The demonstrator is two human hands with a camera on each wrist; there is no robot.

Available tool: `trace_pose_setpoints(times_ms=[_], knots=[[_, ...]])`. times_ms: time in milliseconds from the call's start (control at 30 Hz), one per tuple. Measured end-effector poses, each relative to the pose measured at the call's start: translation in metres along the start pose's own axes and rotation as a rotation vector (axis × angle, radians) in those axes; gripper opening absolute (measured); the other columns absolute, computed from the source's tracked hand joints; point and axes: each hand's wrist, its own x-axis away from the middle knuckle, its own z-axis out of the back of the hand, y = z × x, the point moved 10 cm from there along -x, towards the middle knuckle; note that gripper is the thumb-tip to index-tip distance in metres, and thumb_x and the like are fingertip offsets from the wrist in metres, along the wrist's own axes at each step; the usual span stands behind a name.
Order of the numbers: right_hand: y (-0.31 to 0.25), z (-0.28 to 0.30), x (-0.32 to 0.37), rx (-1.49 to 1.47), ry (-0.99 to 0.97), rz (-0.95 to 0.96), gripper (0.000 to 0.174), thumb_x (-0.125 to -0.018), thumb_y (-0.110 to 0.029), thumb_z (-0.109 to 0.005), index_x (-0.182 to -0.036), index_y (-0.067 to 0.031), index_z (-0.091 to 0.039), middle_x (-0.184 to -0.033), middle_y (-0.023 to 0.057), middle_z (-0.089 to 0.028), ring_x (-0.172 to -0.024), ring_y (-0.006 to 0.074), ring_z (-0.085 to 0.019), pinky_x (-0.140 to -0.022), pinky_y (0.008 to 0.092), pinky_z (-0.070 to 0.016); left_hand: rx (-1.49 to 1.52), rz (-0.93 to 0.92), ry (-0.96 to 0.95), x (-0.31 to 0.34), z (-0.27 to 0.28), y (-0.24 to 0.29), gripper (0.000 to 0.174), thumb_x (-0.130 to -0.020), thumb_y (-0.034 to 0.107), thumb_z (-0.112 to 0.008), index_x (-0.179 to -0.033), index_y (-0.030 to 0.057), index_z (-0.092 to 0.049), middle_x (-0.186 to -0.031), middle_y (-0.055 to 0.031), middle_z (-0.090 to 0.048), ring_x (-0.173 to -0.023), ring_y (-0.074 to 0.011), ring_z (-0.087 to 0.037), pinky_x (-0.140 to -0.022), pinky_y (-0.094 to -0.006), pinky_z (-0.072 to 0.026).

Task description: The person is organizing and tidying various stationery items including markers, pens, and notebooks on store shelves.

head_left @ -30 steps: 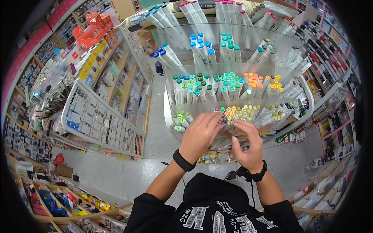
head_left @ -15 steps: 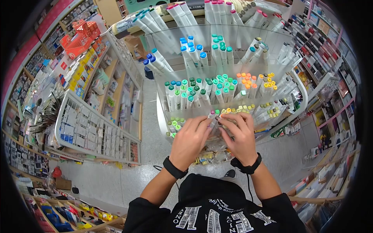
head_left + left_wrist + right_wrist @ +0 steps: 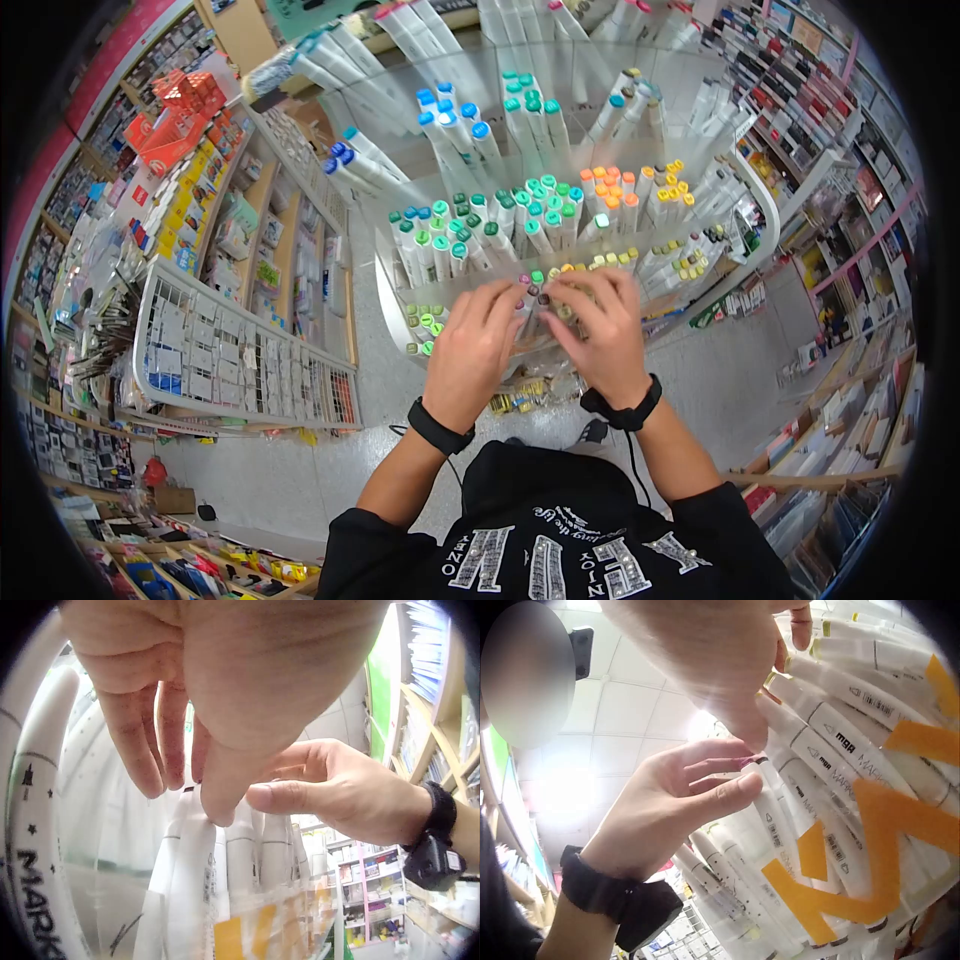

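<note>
With L hand (image 3: 468, 345), seems to pinch a marker (image 3: 763, 799) near its top, thumb one side, fingers the other. With R hand (image 3: 605, 335), reaches in alongside, fingers bent and apart; can't tell whether pinching anything. Vs. approx. 1 sec ago, has drawn R hand in from over the yellowish caps toward L hand, fingertips now close together. Prob. means working one tight spot w/ both, not two. Next down in size: at the clear rack (image 3: 388, 312), in the front section, w/ the marker standing at a slight tilt among other white ones, not lifted clear as far as visible. Smallest: yellowish caps (image 3: 612, 259) just beyond R fingers; magenta cap (image 3: 748, 762) btwn L thumb and fingers; dark cap (image 3: 761, 759) right beside.
</note>
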Motion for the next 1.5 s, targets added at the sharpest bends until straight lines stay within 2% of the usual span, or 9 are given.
trace_pose_setpoints(times_ms=[200, 300, 400, 567, 733, 800, 967, 1100, 1500], knots=[[0.036, 0.044, 0.018, -0.105, 0.122, -0.01, 0.033, -0.082, -0.011, -0.088, -0.113, -0.0056, -0.077, -0.113, 0.0089, -0.074, -0.101, 0.0318, -0.064, -0.089, 0.0413, -0.0528, 0.056, -0.098, 0.121, 0.006, 0.014, 0.013, 0.042, -0.081, 0.004, -0.089, -0.121, 0.0058, -0.076, -0.124, -0.0118, -0.074, -0.106, -0.0321, -0.071, -0.091, -0.0417, -0.0575], [0.092, 0.047, 0.068, -0.113, 0.142, -0.194, 0.028, -0.086, -0.008, -0.083, -0.113, -0.0041, -0.076, -0.111, 0.0105, -0.074, -0.098, 0.0329, -0.065, -0.088, 0.0405, -0.0529, 0.151, -0.152, 0.144, 0.024, -0.002, 0.018, 0.035, -0.077, 0.002, -0.091, -0.109, 0.0082, -0.078, -0.113, -0.0103, -0.077, -0.097, -0.0276, -0.072, -0.081, -0.0378, -0.0569], [0.139, 0.036, 0.119, -0.134, 0.089, -0.395, 0.021, -0.091, -0.006, -0.079, -0.111, -0.0018, -0.075, -0.104, 0.0126, -0.074, -0.091, 0.0291, -0.067, -0.084, 0.0382, -0.0536, 0.325, -0.088, -0.061, 0.044, -0.043, 0.012, 0.022, -0.08, 0.005, -0.089, -0.082, 0.0086, -0.067, -0.104, -0.0068, -0.074, -0.089, -0.0268, -0.068, -0.074, -0.0355, -0.0523], [0.241, 0.012, 0.244, -0.206, -0.063, -0.808, 0.016, -0.103, -0.013, -0.071, -0.111, 0.0007, -0.074, -0.099, 0.0151, -0.074, -0.084, 0.0265, -0.07, -0.078, 0.0373, -0.0556, 0.354, -0.03, -0.275, 0.069, -0.117, 0.019, 0.038, -0.086, 0.013, -0.089, -0.072, 0.0073, -0.054, -0.086, -0.0067, -0.064, -0.083, -0.0306, -0.063, -0.072, -0.0392, -0.0526], [0.314, 0.052, 0.308, -0.234, -0.12, -0.914, 0.029, -0.109, -0.026, -0.064, -0.112, 0.0018, -0.072, -0.099, 0.0193, -0.075, -0.086, 0.0353, -0.071, -0.082, 0.0436, -0.0571, 0.21, -0.089, -0.593, 0.064, -0.206, 0.063, 0.039, -0.091, 0.015, -0.084, -0.068, 0.0047, -0.054, -0.085, -0.0101, -0.063, -0.081, -0.0333, -0.063, -0.072, -0.0438, -0.0525], [0.312, 0.044, 0.308, -0.334, -0.31, -0.766, 0.032, -0.11, -0.028, -0.062, -0.112, 0.0022, -0.072, -0.1, 0.0208, -0.074, -0.091, 0.0386, -0.071, -0.085, 0.0465, -0.0568, 0.203, -0.091, -0.634, 0.06, -0.226, 0.08, 0.041, -0.09, 0.015, -0.085, -0.068, 0.0048, -0.052, -0.084, -0.0102, -0.062, -0.078, -0.0346, -0.061, -0.069, -0.0439, -0.05], [0.34, 0.108, 0.32, -0.361, -0.288, -0.718, 0.031, -0.11, -0.028, -0.062, -0.112, 0.0006, -0.073, -0.103, 0.021, -0.074, -0.099, 0.039, -0.07, -0.09, 0.0467, -0.0556, 0.284, -0.277, -0.719, 0.038, -0.297, 0.181, 0.03, -0.094, 0.02, -0.081, -0.077, 0.0031, -0.063, -0.085, -0.0119, -0.062, -0.082, -0.0344, -0.065, -0.071, -0.0453, -0.0532], [0.415, 0.197, 0.369, -0.359, -0.109, -0.713, 0.025, -0.107, -0.023, -0.067, -0.111, -0.0003, -0.074, -0.105, 0.0183, -0.075, -0.099, 0.0366, -0.071, -0.09, 0.0441, -0.0562, 0.211, -0.441, -0.931, 0.025, -0.389, 0.304, 0.028, -0.098, 0.024, -0.075, -0.081, 0.0033, -0.069, -0.091, -0.012, -0.065, -0.089, -0.0336, -0.067, -0.078, -0.0454, -0.0558], [0.518, 0.389, 0.486, -0.246, 0.352, -1.039, 0.013, -0.103, -0.007, -0.067, -0.105, 0.0029, -0.075, -0.097, 0.0165, -0.076, -0.09, 0.0292, -0.073, -0.083, 0.0377, -0.0563, 0.355, -0.751, -1.109, 0.017, -0.519, 0.502, 0.026, -0.101, 0.028, -0.069, -0.098, 0.0029, -0.062, -0.095, -0.0157, -0.064, -0.097, -0.0371, -0.067, -0.085, -0.0477, -0.0555]])
